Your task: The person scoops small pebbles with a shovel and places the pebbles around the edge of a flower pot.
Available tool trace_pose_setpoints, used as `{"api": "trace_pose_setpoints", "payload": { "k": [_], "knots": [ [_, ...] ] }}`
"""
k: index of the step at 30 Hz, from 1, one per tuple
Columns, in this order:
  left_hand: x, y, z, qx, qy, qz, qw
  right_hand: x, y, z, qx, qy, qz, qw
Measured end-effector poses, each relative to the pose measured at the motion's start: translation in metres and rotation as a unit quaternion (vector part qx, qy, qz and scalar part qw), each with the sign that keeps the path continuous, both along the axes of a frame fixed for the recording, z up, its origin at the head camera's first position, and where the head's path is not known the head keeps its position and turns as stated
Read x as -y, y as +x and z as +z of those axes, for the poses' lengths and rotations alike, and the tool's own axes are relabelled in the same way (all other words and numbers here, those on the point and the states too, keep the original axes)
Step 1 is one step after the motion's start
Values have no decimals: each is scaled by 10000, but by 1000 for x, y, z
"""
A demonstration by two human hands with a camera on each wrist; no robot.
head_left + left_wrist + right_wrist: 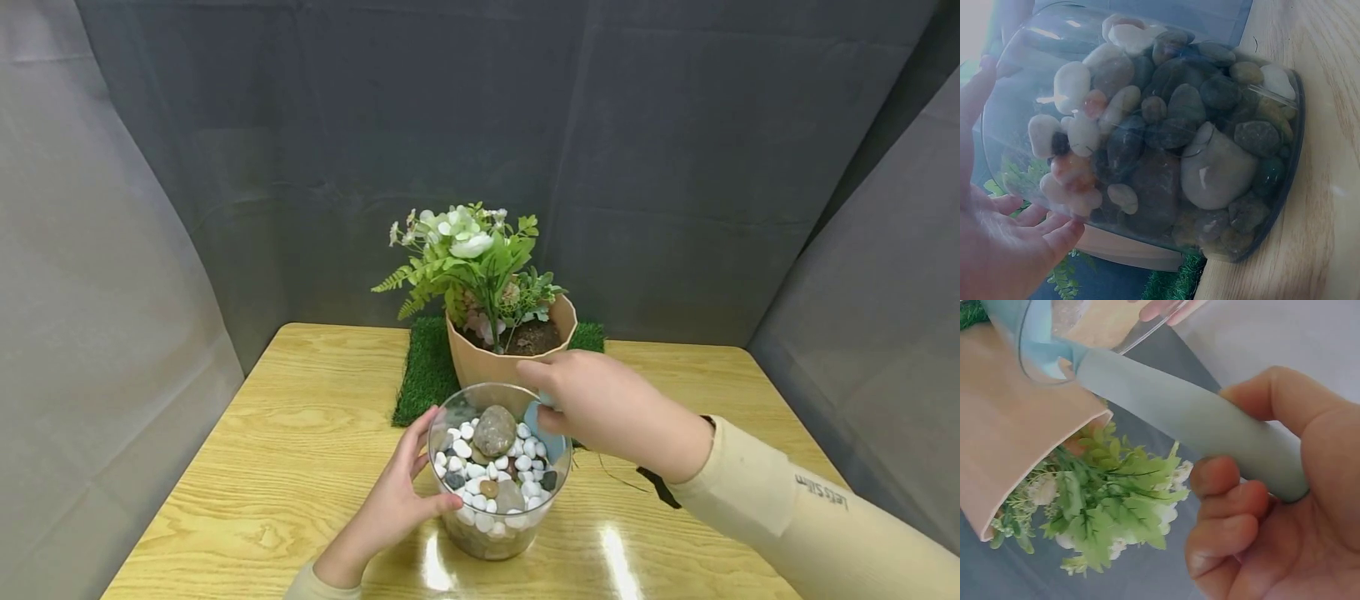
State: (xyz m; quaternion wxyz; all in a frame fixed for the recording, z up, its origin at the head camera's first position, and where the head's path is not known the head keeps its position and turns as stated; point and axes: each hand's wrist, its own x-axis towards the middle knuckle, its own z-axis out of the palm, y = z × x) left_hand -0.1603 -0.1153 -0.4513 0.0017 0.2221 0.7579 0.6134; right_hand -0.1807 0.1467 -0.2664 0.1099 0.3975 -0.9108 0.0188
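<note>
A clear plastic container (pixel 487 547) stands on the table with white pebbles (pixel 476 471) and darker stones in it. On top of them lies a larger grey stone (pixel 495 431). My left hand (pixel 395 498) holds the container's left side, thumb at the front of the rim and fingers farther back. In the left wrist view, its fingertips touch the clear wall. My right hand (pixel 600 410) grips the pale handle of a light-blue hand trowel (pixel 1160 403) above the right rim. The trowel's blade reaches down inside the container's right wall, its tip hidden.
Right behind the container is a peach-coloured flowerpot (pixel 480 367) with soil, green leaves and white flowers (pixel 471 244). It stands on a green artificial-grass mat (pixel 427 375). Grey cloth (pixel 337 150) hangs behind and at both sides of the wooden table (pixel 300 433).
</note>
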Motion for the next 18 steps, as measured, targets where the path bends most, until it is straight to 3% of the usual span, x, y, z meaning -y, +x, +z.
{"api": "trace_pose_setpoints", "payload": {
  "k": [9,18],
  "knots": [
    [-1,0,-1,-59,-16,-5,10000,-11,-10,-5,2,-383,-309,9988],
    [-1,0,-1,-19,-53,39,10000,-19,-16,-9,-12,-592,-218,9980]
  ]
}}
